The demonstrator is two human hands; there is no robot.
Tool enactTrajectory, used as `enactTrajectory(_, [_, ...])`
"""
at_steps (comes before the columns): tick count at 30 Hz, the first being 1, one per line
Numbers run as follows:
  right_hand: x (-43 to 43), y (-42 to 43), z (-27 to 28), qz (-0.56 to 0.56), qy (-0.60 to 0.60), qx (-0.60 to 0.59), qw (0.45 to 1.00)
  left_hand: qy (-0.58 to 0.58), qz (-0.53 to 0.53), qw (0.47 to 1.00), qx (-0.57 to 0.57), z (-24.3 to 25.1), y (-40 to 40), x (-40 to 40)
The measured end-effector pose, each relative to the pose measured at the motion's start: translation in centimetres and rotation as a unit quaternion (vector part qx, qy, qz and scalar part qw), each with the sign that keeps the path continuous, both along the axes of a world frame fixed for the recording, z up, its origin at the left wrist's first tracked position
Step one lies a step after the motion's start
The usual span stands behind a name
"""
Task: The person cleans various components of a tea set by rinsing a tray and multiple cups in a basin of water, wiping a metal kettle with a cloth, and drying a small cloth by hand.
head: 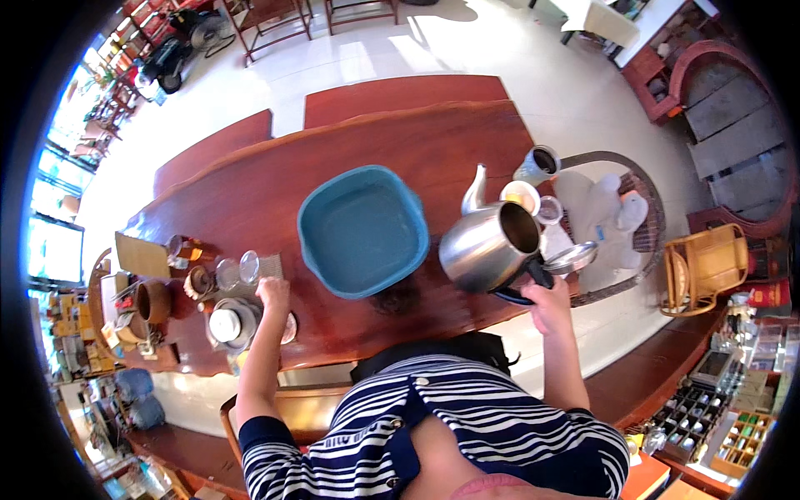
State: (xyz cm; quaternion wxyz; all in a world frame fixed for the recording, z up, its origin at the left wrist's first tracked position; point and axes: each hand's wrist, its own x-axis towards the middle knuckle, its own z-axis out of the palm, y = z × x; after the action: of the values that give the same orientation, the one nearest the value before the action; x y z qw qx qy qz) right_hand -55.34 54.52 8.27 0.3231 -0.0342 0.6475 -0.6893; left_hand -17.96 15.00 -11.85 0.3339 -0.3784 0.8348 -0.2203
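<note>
My right hand (pixel 550 303) grips the black handle of a stainless steel kettle (pixel 472 250) with a long curved spout. The kettle is over the right part of the wooden table (pixel 250 187), its mouth uncovered and its shiny lid (pixel 572 257) standing out beside the handle. In the middle of the table sits a blue plastic basin (pixel 365 231) with no contents visible. My left hand (pixel 273 292) is curled into a fist at the left, beside a clear glass cup (pixel 249 267) on a woven mat (pixel 271 265); nothing shows in its fingers.
A lidded white cup (pixel 225 325), a brown pot (pixel 152 301) and tea things crowd the table's left end. Right of the kettle are a patterned tumbler (pixel 537 165), a white bowl (pixel 520 197) and a small clear cup (pixel 550 210). A rattan chair (pixel 706 269) stands right.
</note>
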Motion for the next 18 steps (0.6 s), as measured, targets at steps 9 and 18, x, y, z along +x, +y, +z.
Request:
enactTrajectory(9, [0.3, 0.5, -0.6, -0.020, 0.002, -0.041, 0.999, 0.364, 0.010, 0.927, -0.085, 19.8, 4.7, -7.5])
enactTrajectory(18, [0.3, 0.3, 0.3, -0.018, -0.002, -0.038, 0.999, 0.418, -0.106, 0.902, 0.017, 14.5, 7.1, -15.3])
